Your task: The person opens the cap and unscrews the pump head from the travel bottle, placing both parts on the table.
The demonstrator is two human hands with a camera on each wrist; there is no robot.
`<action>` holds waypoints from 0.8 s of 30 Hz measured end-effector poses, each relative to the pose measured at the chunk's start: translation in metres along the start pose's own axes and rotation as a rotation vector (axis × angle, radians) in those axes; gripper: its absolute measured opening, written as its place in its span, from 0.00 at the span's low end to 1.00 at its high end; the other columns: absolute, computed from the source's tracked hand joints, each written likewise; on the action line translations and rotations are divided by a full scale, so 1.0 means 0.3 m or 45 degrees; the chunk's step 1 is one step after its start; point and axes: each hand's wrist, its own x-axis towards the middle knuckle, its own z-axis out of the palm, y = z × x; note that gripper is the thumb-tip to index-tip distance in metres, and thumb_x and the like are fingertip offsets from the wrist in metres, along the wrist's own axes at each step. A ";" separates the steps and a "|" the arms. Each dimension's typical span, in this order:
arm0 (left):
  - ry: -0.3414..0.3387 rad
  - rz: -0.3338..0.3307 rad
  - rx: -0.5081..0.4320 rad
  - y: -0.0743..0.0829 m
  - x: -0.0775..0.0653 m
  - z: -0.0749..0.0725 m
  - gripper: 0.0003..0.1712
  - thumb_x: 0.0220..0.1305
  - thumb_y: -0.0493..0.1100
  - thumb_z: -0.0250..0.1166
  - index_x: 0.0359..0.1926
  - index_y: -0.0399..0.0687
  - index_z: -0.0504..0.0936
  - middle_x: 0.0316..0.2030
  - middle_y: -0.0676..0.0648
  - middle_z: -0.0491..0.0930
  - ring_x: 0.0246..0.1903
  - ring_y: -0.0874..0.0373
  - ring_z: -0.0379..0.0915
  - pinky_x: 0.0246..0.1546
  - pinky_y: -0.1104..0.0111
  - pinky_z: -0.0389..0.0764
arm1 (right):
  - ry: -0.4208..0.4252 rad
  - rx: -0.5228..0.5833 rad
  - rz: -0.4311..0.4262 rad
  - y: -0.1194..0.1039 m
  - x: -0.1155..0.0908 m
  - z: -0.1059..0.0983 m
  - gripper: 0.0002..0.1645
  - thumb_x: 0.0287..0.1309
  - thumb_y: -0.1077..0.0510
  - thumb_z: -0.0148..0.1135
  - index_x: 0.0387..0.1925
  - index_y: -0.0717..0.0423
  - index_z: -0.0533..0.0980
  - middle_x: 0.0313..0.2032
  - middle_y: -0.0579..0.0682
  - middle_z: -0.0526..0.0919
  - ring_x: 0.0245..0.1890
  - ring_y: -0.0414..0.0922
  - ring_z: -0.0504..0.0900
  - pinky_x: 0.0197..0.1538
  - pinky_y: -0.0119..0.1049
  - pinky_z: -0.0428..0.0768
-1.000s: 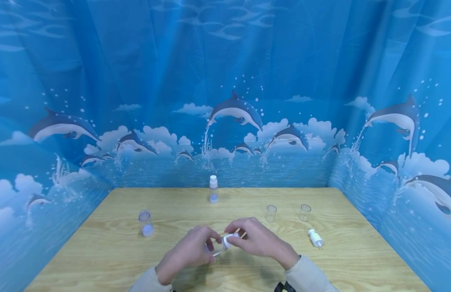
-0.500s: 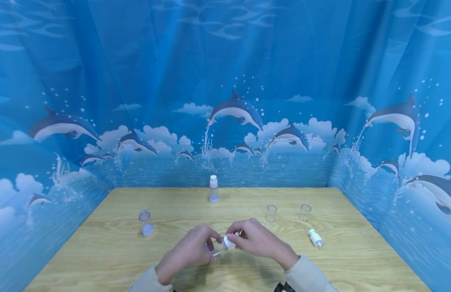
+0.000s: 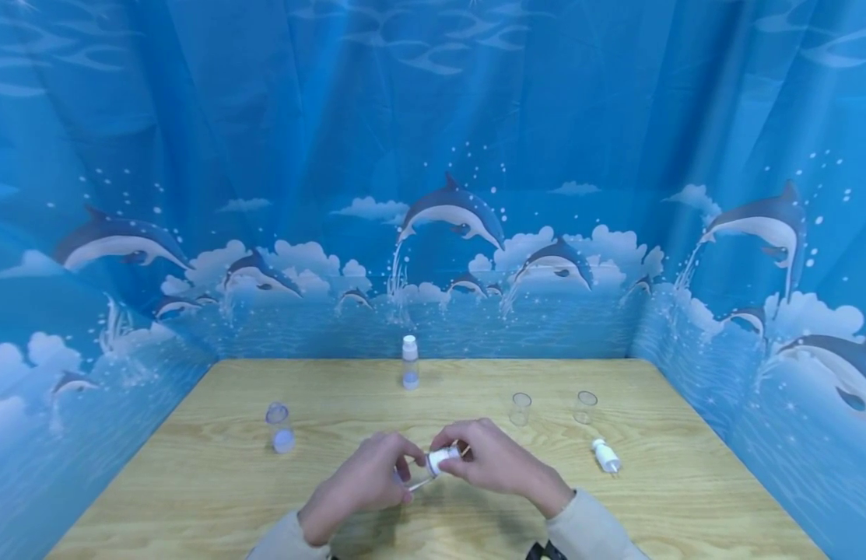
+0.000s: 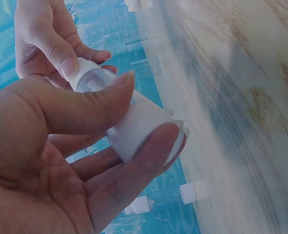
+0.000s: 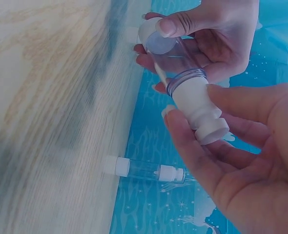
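Note:
Near the table's front, my left hand (image 3: pixel 369 476) grips a clear bottle (image 5: pixel 182 59) by its white base (image 4: pixel 141 129), thumb on one side and fingers on the other. The bottle is tilted. A white pump top (image 5: pixel 193 97) sits at its mouth, against the clear threaded neck. My right hand (image 3: pixel 496 459) pinches this pump top between thumb and fingers. In the left wrist view the thumb of the left hand covers part of the clear body.
A capped pump bottle (image 3: pixel 410 364) stands at the back middle. A topless clear bottle (image 3: pixel 280 428) stands at left. Two clear caps, a nearer-middle cap (image 3: pixel 520 410) and a right cap (image 3: pixel 585 408), stand at right. Another white pump top (image 3: pixel 606 456) lies beside them.
My right fingers have shifted round the pump top, covering more of it half a second ago and less now. The left hand and bottle stay in place.

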 end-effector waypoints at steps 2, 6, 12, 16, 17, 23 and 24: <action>0.002 0.006 0.000 -0.001 0.000 0.001 0.23 0.45 0.29 0.78 0.46 0.45 0.89 0.31 0.48 0.88 0.29 0.61 0.79 0.30 0.68 0.82 | 0.002 0.006 -0.016 0.000 0.001 0.001 0.12 0.63 0.63 0.68 0.48 0.56 0.84 0.45 0.51 0.89 0.40 0.31 0.83 0.43 0.22 0.83; 0.002 0.018 -0.006 -0.003 0.000 0.001 0.23 0.45 0.28 0.77 0.46 0.44 0.89 0.31 0.48 0.88 0.28 0.61 0.80 0.29 0.69 0.82 | 0.005 0.011 -0.032 -0.001 0.001 0.004 0.13 0.60 0.65 0.69 0.47 0.57 0.84 0.44 0.51 0.89 0.41 0.32 0.83 0.43 0.21 0.83; 0.004 0.012 -0.008 -0.002 0.002 0.002 0.24 0.44 0.28 0.77 0.46 0.44 0.89 0.30 0.48 0.88 0.28 0.61 0.79 0.29 0.69 0.82 | 0.006 0.021 -0.026 0.001 -0.002 0.005 0.14 0.59 0.67 0.70 0.47 0.57 0.84 0.44 0.50 0.88 0.41 0.31 0.82 0.44 0.21 0.83; 0.009 0.019 -0.001 -0.002 0.000 0.004 0.24 0.43 0.28 0.77 0.46 0.44 0.89 0.30 0.49 0.88 0.27 0.62 0.79 0.29 0.69 0.82 | 0.005 0.026 -0.024 0.001 -0.002 0.004 0.14 0.59 0.68 0.70 0.47 0.57 0.84 0.44 0.50 0.88 0.41 0.32 0.82 0.44 0.21 0.83; 0.010 0.022 -0.002 -0.003 0.000 0.004 0.24 0.43 0.28 0.77 0.46 0.44 0.89 0.30 0.49 0.88 0.27 0.62 0.79 0.29 0.70 0.82 | 0.006 0.026 -0.026 0.000 -0.002 0.004 0.14 0.59 0.68 0.70 0.47 0.56 0.84 0.44 0.50 0.88 0.42 0.32 0.82 0.44 0.21 0.83; 0.012 0.027 -0.004 -0.002 -0.001 0.005 0.25 0.43 0.28 0.77 0.46 0.44 0.89 0.30 0.48 0.88 0.27 0.62 0.80 0.29 0.70 0.82 | 0.014 0.024 -0.062 -0.002 -0.001 0.004 0.14 0.58 0.68 0.70 0.46 0.56 0.84 0.44 0.49 0.88 0.43 0.35 0.83 0.45 0.21 0.83; 0.011 0.025 -0.005 -0.002 -0.001 0.005 0.25 0.43 0.28 0.77 0.46 0.44 0.89 0.30 0.48 0.88 0.27 0.62 0.80 0.29 0.70 0.82 | 0.015 0.025 -0.068 -0.001 -0.001 0.004 0.14 0.58 0.68 0.70 0.46 0.56 0.84 0.44 0.49 0.88 0.43 0.35 0.83 0.46 0.22 0.83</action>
